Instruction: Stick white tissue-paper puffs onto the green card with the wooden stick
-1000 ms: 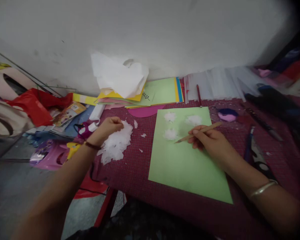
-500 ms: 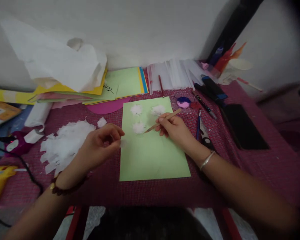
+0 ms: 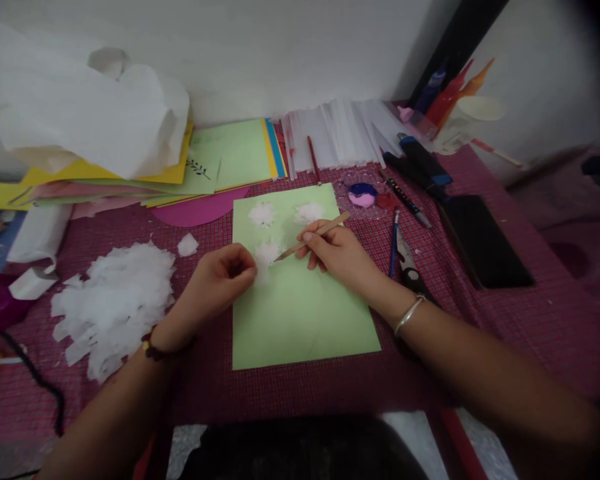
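Observation:
A light green sheet of paper lies on the table, bearing three fluffy white tufts near its top. My right hand holds a slim wooden stick like a pencil, its pointed tip at the lower-left tuft. At the sheet's left edge, my left hand is closed in a pinch on a thin, translucent white tissue paper piece, close to the same tuft. Whether that piece touches the tuft is hard to tell. A pile of white tissue squares lies to the left, with one loose square apart from it.
Coloured paper sheets are stacked at the back, with clear glue sticks beside them. To the right lie scissors, a marker, a paint palette and a black phone-like slab. A dark cable runs at left.
My left hand has moved right with the tissue piece, closer to the lower-left tuft. The stick's tip stays by that tuft. The whole view has shifted slightly.

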`<state>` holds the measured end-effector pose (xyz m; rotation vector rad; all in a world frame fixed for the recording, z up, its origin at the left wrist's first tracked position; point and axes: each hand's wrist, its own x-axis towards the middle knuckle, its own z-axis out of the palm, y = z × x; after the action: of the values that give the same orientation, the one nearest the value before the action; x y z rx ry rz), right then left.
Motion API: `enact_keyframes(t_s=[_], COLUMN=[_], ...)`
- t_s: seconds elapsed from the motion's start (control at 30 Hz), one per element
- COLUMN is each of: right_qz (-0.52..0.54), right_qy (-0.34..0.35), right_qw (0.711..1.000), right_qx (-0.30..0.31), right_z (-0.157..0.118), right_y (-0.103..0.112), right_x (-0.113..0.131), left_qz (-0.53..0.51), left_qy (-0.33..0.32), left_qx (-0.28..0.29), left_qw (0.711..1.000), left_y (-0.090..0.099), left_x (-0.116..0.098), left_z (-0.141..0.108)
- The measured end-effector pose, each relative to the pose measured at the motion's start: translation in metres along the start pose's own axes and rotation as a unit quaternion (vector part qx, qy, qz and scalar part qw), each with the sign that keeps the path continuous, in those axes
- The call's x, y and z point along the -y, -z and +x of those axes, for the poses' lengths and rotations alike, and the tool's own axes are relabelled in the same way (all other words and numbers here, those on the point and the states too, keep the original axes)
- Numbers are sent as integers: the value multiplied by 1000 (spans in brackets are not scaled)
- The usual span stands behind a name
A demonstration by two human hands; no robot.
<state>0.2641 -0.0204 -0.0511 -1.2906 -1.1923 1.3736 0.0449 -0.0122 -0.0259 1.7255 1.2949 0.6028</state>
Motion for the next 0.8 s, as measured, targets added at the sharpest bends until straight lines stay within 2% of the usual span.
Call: enact_keyframes(t_s=[0.1,0.2,0.33,0.4,0.5,0.6,0.7,0.8], right_qz=[5,8,32,44,18,-66,-130,-150], right_qy=[-1,5,57,95,109,121,140,139], right_qw=[1000,1000,994,989,992,990,982,979], right_qx=[-1,-9,-88,-108,-61,-14,-11,-12], right_z=[0,-2,-8,-12,-17,-18,-18,-17], right_y=[0,2,6,7,5,2,0,-1], right_x=[1,3,7,9,7,3,-1,-2], left_qz=[38,80,119,123,120,115,122,125], left_qy=[1,-6,-10,-9,-11,-13,-13,-15], left_qx=[11,-8,-35,-44,-61,-69,-72,-76], left_qw=[999,997,992,991,991,991,990,989], left_y=[-11,-21,-27,-28,-29,-29,-29,-29], left_x=[-1,-2,0,1,1,1,2,2], left_z=[1,6,12,14,16,17,18,19])
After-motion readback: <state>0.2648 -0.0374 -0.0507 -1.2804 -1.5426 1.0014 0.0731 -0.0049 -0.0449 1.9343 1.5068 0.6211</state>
